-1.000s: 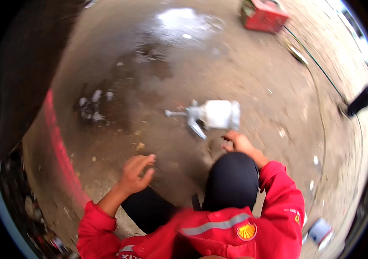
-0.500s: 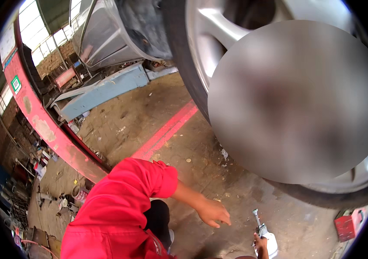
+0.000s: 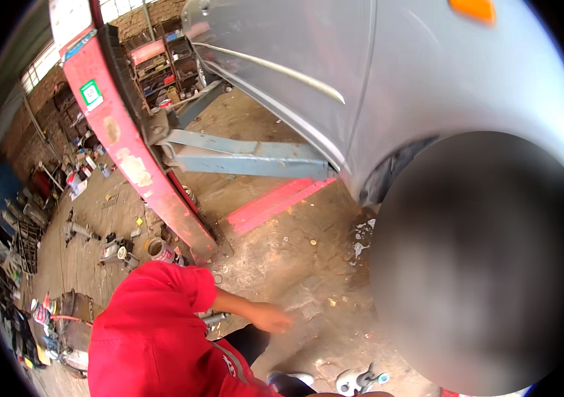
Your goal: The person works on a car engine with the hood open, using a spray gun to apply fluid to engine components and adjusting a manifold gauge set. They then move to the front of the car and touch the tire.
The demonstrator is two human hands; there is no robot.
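My left hand, at the end of a red sleeve, hangs over the stained floor and touches nothing. Its fingers are smeared by motion. At the lower edge is a white spray bottle with a grey spray head and a pale round tip pointing right. It is tilted, and my right hand on it is almost wholly cut off by the edge. The silver car stands raised on the right; a large blurred patch hides its wheel area.
A red lift post with worn paint rises on the left, its blue-grey arm reaching under the car. A red strip crosses the floor. Near the post stands an open bucket; tools and parts clutter the far left.
My view has swung, bringing in more of the car's side and the lift arm. The left hand has moved left. The spray bottle has shifted left and tipped to the right.
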